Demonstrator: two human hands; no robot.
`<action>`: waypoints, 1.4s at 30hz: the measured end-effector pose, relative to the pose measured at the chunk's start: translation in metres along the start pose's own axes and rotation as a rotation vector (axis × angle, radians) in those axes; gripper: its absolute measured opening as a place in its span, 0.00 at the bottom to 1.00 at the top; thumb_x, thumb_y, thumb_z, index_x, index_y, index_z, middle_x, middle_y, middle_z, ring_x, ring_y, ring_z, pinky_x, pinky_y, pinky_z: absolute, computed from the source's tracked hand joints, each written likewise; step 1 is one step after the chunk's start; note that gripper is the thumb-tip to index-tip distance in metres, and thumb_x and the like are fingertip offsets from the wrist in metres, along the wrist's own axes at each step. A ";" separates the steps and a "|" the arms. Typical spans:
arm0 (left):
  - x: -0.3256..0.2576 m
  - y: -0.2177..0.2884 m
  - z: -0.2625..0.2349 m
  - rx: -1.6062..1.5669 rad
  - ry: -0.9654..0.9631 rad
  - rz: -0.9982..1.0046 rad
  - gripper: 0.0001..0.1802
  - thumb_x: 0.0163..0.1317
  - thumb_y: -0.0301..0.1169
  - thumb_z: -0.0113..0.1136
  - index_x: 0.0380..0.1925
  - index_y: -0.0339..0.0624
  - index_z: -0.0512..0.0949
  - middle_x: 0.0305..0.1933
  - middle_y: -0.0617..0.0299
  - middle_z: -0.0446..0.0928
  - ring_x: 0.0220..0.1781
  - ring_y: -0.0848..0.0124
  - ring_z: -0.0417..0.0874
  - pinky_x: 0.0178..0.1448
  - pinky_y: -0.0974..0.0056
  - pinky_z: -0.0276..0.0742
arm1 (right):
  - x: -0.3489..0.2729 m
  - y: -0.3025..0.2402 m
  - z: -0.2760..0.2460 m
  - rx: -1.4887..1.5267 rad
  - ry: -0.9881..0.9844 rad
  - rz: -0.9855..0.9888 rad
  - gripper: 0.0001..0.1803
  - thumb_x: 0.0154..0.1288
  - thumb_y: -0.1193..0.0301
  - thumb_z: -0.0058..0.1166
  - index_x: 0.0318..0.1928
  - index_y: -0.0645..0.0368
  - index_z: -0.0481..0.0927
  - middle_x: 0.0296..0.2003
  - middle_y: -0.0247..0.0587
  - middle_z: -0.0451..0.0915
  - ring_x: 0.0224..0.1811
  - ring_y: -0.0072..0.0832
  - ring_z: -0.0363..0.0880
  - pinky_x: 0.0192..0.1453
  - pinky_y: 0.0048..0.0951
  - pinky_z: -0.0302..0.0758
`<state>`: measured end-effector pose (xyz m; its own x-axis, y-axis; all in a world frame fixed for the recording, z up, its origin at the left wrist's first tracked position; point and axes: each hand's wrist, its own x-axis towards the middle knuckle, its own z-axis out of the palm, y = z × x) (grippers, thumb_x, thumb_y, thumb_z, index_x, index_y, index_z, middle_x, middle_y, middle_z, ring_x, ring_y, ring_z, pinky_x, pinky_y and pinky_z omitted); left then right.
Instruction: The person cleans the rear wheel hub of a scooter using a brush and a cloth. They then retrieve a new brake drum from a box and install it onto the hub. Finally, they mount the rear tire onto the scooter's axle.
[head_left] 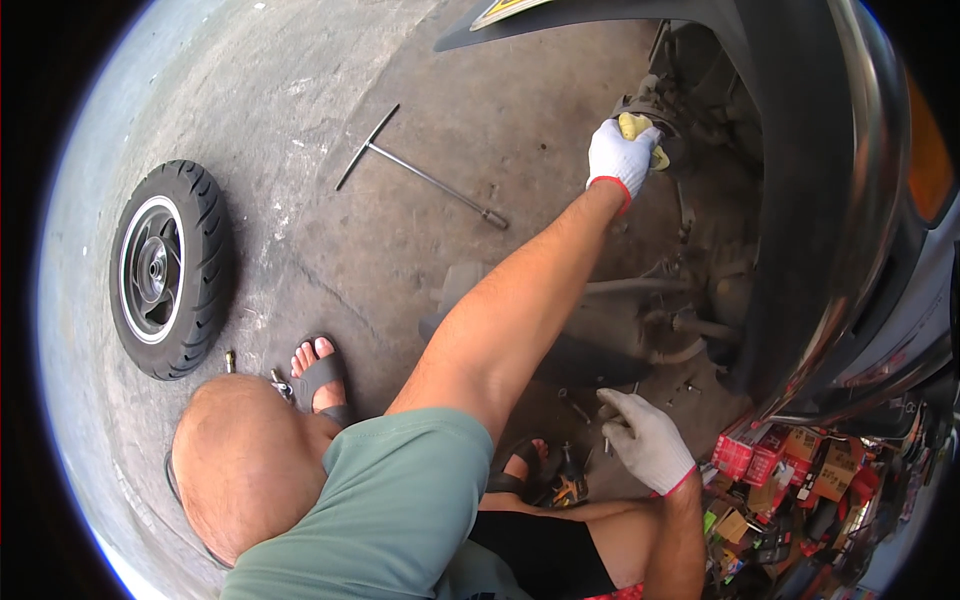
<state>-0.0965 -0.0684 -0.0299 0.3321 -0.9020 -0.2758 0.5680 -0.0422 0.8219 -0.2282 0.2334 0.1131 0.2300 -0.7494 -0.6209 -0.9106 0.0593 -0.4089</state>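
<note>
My left hand [618, 158], in a white knit glove with a red cuff, reaches far to the upper right. It is closed on a yellow cloth [633, 126], pressed against a dirty metal hub part [650, 103] under the vehicle's dark bodywork. Lower right, my right hand [640, 440], in a soiled white glove, hovers with its fingers loosely stretched and apart. A thin metal piece [607, 445] shows beside its fingertips; I cannot tell whether it is touched.
A wheel with a black tyre [205, 265] lies at the left. On the concrete rests a T-handle wrench [425, 182]. Near my sandalled feet are a yellow-and-black power tool [570, 487] and small metal fittings [280, 383]. Red and brown boxes [765, 455] crowd the lower right.
</note>
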 end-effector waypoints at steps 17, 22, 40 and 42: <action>0.017 -0.021 0.017 0.116 0.111 -0.002 0.18 0.65 0.37 0.66 0.45 0.32 0.79 0.34 0.51 0.85 0.28 0.63 0.87 0.33 0.60 0.82 | -0.002 -0.007 -0.002 -0.004 0.001 0.014 0.23 0.66 0.76 0.57 0.62 0.63 0.76 0.49 0.52 0.82 0.49 0.46 0.83 0.54 0.37 0.79; 0.008 -0.004 0.023 0.207 0.093 -0.071 0.20 0.61 0.39 0.70 0.43 0.33 0.79 0.32 0.51 0.85 0.27 0.62 0.87 0.35 0.59 0.83 | -0.002 -0.003 -0.001 0.005 -0.004 0.026 0.23 0.66 0.75 0.57 0.62 0.63 0.76 0.49 0.51 0.82 0.49 0.46 0.83 0.54 0.37 0.79; -0.015 -0.001 -0.014 0.264 0.221 0.113 0.16 0.69 0.39 0.59 0.47 0.37 0.75 0.46 0.40 0.82 0.50 0.43 0.82 0.54 0.50 0.77 | 0.000 -0.005 -0.001 0.026 0.004 -0.003 0.23 0.66 0.76 0.57 0.61 0.62 0.76 0.48 0.51 0.82 0.49 0.46 0.83 0.53 0.37 0.79; -0.010 -0.009 -0.018 0.323 0.238 0.182 0.15 0.68 0.37 0.59 0.47 0.39 0.76 0.46 0.41 0.81 0.50 0.43 0.82 0.54 0.49 0.77 | 0.000 -0.006 -0.001 0.015 0.000 0.000 0.22 0.66 0.76 0.57 0.61 0.62 0.76 0.48 0.51 0.82 0.49 0.46 0.83 0.53 0.37 0.79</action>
<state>-0.0910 -0.0516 -0.0434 0.5911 -0.7844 -0.1878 0.2316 -0.0579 0.9711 -0.2226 0.2322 0.1161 0.2301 -0.7496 -0.6206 -0.9054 0.0689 -0.4190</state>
